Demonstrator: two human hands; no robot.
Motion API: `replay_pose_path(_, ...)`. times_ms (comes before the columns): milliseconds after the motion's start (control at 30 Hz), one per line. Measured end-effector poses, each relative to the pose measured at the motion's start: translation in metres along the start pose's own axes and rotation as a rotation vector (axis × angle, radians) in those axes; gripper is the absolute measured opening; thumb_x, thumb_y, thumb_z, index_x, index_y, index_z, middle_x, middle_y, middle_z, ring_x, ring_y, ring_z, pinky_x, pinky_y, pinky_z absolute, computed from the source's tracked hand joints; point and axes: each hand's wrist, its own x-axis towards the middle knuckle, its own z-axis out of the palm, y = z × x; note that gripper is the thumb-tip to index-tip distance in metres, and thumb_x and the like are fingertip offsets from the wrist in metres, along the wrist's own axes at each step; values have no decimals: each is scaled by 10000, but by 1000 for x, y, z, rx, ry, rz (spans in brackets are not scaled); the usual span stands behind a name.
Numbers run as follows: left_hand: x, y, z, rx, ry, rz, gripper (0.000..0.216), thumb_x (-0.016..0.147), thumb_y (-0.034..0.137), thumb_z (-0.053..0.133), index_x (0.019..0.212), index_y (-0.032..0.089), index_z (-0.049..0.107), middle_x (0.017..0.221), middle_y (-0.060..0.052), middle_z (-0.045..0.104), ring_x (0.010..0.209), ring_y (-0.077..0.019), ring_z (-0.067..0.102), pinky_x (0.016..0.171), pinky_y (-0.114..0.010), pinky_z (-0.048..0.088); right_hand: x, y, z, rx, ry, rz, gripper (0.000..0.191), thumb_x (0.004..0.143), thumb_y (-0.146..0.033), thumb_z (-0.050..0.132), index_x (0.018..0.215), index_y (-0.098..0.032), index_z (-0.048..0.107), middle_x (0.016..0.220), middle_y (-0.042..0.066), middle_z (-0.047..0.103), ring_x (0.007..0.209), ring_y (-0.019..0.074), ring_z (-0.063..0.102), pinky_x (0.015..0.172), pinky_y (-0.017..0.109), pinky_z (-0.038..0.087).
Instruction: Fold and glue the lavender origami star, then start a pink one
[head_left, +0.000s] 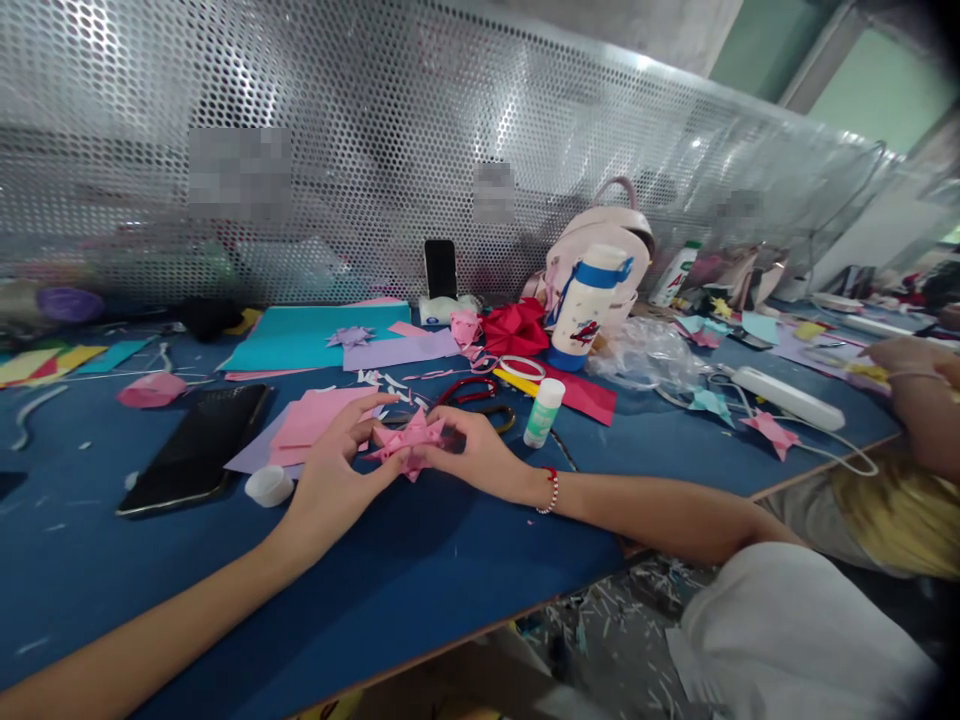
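Note:
Between my two hands is a pink folded paper star [411, 440] with several points, held just above the blue table [450, 580]. My left hand [337, 465] grips its left side, thumb at the lower edge and fingers curled behind. On the right side, my right hand [480, 455] pinches it between thumb and fingers. A glue stick [544, 412] stands upright to the right of my right hand. Its white cap [269, 486] lies left of my left hand. Behind the hands rest scissors [469, 392] with red and dark handles, and pink paper sheets [311, 425].
A black phone [196, 448] lies at left. Farther back are turquoise paper [300, 335], a purple paper star [350, 336], a red paper flower [516, 328], a white-and-blue bottle [585, 310] and a pink backpack [600, 235]. Another person's hand [911, 360] is at far right.

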Motion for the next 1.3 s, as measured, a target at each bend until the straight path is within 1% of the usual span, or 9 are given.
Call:
replay_pose_path(67, 0, 0, 1, -10, -12, -6, 452, 819, 515, 787, 1175, 258, 680, 1237, -90, 758, 982, -258, 742, 802, -362, 593, 0, -1, 0, 2, 1, 16, 391, 891, -531, 824, 868, -188, 636, 805, -23, 610, 751, 138, 524, 689, 263, 436)
replay_pose_path(133, 0, -1, 2, -15, -16, -6, 487, 838, 513, 778, 1244, 266, 670, 1137, -70, 769, 910, -243, 734, 789, -363, 586, 1, -2, 0, 5, 6, 27, 417, 877, -538, 832, 815, -196, 601, 765, -31, 574, 728, 134, 489, 661, 258, 410)
replay_pose_path(333, 0, -5, 4, -26, 4, -2, 506, 878, 513, 736, 1304, 260, 629, 1001, -31, 742, 1008, -255, 733, 917, -395, 563, 1, -4, -1, 21, 52, 34, 397, 870, -521, 820, 827, -212, 574, 776, -37, 532, 732, 135, 441, 664, 260, 390)
replay_pose_path(500, 2, -7, 2, -65, 16, -4, 580, 864, 506, 744, 1358, 240, 594, 895, 18, 664, 921, -224, 699, 886, -373, 543, 3, 1, 0, 47, 76, 43, 377, 875, -528, 796, 949, -205, 616, 896, -15, 593, 797, 143, 494, 710, 260, 420)
replay_pose_path(700, 3, -5, 0, -85, 30, 10, 531, 900, 456, 705, 1357, 210, 594, 867, 31, 591, 850, -192, 644, 812, -330, 521, 6, 2, -1, 84, 31, 68, 427, 838, -578, 823, 931, -200, 646, 932, 11, 648, 884, 174, 571, 728, 262, 453)
replay_pose_path(933, 5, -3, -8, -46, -4, 97, 588, 886, 499, 780, 1382, 246, 592, 970, -4, 659, 959, -232, 701, 918, -387, 580, 9, 5, -2, 149, 30, 98, 492, 784, -628, 853, 900, -215, 613, 898, -2, 623, 838, 165, 566, 730, 273, 484)
replay_pose_path(1033, 27, -3, -25, -28, -34, 173, 746, 847, 588, 832, 1458, 254, 564, 1116, -52, 722, 1123, -276, 721, 1065, -453, 583, 9, 7, 0, 188, 49, 110, 508, 806, -654, 826, 955, -224, 602, 946, 14, 647, 867, 178, 598, 781, 299, 529)
replay_pose_path(1167, 87, -11, -52, 88, -4, 176, 505, 1078, 539, 672, 1431, 179, 639, 1355, -109, 706, 1247, -308, 701, 1095, -550, 592, 10, 8, 2, 225, 46, 115, 543, 773, -654, 887, 925, -220, 598, 954, 14, 665, 886, 177, 608, 794, 291, 541)
replay_pose_path(1300, 152, -28, -74, 278, 2, 77, 476, 1107, 510, 637, 1404, 140, 676, 1438, -98, 663, 1243, -295, 709, 1087, -486, 617, 9, 5, 2, 239, 35, 112, 565, 764, -660, 918, 912, -211, 607, 940, 6, 670, 890, 173, 611, 792, 281, 529)
